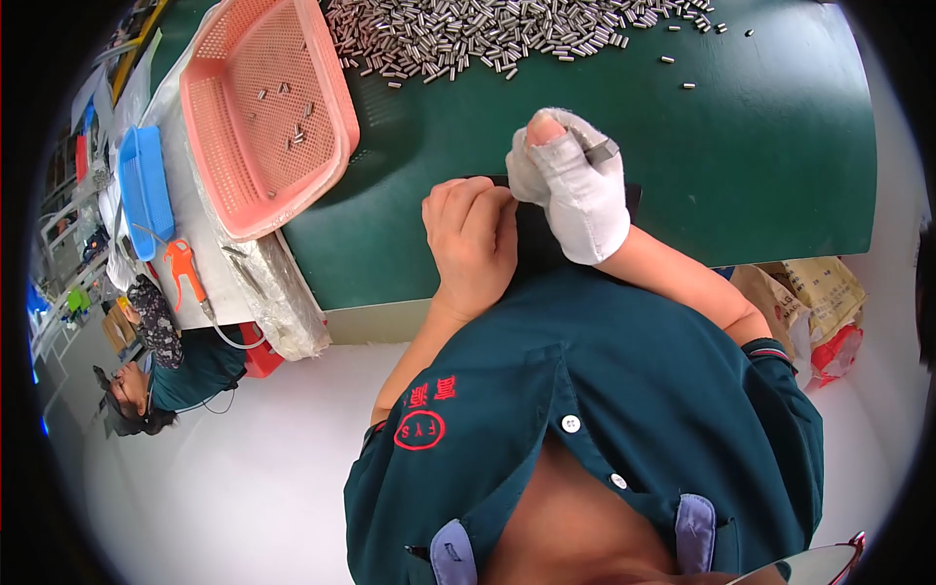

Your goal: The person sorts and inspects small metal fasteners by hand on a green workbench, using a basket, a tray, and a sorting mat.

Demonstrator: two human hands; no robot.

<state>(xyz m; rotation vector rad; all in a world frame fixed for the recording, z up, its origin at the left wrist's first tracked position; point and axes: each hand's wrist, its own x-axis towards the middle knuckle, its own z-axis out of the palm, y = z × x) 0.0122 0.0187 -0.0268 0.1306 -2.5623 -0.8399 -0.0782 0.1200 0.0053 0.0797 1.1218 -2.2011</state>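
My bare left hand point(473, 234) rests at the near edge of the green table, its fingers curled in against a dark flat object point(541, 239). What those fingers hold, if anything, is hidden. Beside it, my right hand point(575, 190) wears a white glove with the thumb tip bare. That hand is closed around a flat grey metal piece point(603, 151), whose end sticks out by the fingers; the rest is covered. Beyond both hands lies a large pile of small shiny metal pins point(487, 34).
A pink perforated basket point(346, 127) with several pins stands at the left. Farther left are a blue tray point(146, 185), an orange air blow gun point(183, 268) and a co-worker point(185, 370). Sacks point(795, 292) stand below the table's right side. Several loose pins point(688, 86) lie right of the pile.
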